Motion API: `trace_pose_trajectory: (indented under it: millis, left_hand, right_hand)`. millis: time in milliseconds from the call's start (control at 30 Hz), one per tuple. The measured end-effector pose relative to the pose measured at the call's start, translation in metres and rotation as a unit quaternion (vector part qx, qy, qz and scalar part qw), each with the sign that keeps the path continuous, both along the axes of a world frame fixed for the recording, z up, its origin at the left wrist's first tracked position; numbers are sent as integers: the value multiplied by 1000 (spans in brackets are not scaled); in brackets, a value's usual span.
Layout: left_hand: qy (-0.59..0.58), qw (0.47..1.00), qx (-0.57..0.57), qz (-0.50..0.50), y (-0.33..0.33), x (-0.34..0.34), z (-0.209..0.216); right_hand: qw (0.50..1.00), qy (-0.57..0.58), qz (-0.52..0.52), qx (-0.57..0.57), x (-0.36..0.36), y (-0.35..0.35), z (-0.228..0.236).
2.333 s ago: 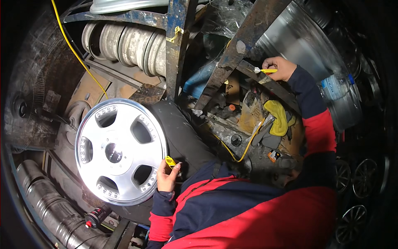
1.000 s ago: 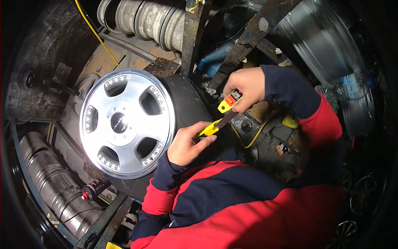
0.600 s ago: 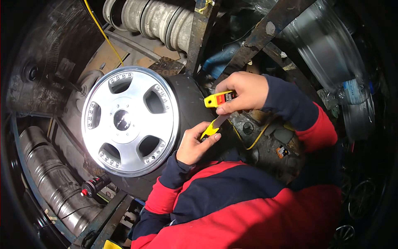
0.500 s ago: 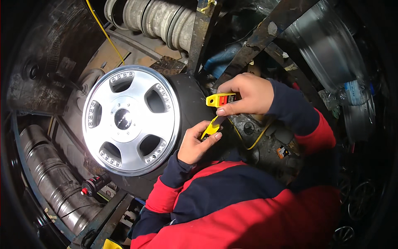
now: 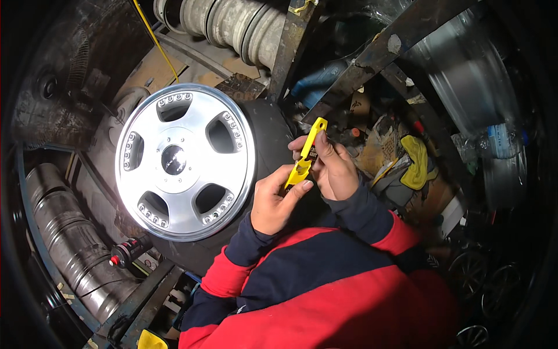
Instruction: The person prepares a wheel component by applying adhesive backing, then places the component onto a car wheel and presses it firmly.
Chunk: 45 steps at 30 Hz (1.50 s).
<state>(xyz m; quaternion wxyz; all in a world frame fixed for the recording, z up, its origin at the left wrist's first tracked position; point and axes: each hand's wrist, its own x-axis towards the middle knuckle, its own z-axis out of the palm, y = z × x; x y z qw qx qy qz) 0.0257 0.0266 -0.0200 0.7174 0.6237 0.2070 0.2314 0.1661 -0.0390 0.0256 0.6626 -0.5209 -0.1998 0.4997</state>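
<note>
While your two hands meet just right of the frame's centre, both are closed on one yellow tool (image 5: 306, 160), a slim plastic piece that stands tilted with its tip toward 12 o'clock. Your left hand (image 5: 278, 200) comes up from 6 o'clock and pinches the tool's lower end, thumb lying along it. Your right hand (image 5: 328, 168) reaches in from 4 o'clock and wraps its fingers round the middle of the tool, where a dark patch shows; that grip is clamped too. The two hands touch each other at the tool.

Directly at 9 o'clock from your hands stands a wheel (image 5: 183, 160), a bright silver rim with five openings, bolts around its lip and a dark cap at its hub. Its black tyre (image 5: 267, 131) lies right behind your left hand; whether the hand touches it, you cannot tell.

At 7 o'clock from the wheel, a black spray can (image 5: 129, 252) with a red cap lies on a rusty frame. At 3 o'clock from your hands a yellow cloth (image 5: 418, 163) lies among clutter. At 12 o'clock a ribbed grey hose (image 5: 232, 26) runs across, with a yellow cord (image 5: 154, 38) beside it at 11 o'clock.
</note>
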Motion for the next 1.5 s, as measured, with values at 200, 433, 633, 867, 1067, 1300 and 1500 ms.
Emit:
trace_pose_trajectory:
  millis: [200,433,633,867,1067,1300,1500]
  left_hand:
    - [33,999,0,25,-2,0,3]
    - [80,995,48,39,1,-1,13]
    - [48,994,65,74,-7,15,16]
    - [-32,971,205,118,-24,37,31]
    - [-340,902,255,81,-39,101,54]
    - [-39,950,289,107,-11,6,24]
    - [138,962,152,179,8,-96,-10]
  right_hand:
    - [993,-119,6,-11,-6,0,-5]
    - [995,-103,6,15,-7,-7,-16]
    - [996,-57,63,0,0,-17,-16]
    - [993,-93,53,-58,19,-44,-4]
    - [926,-314,-185,105,100,-74,72]
    - [599,-762,-193,-155,263,-85,77]
    - [640,-711,-53,-285,251,-85,76]
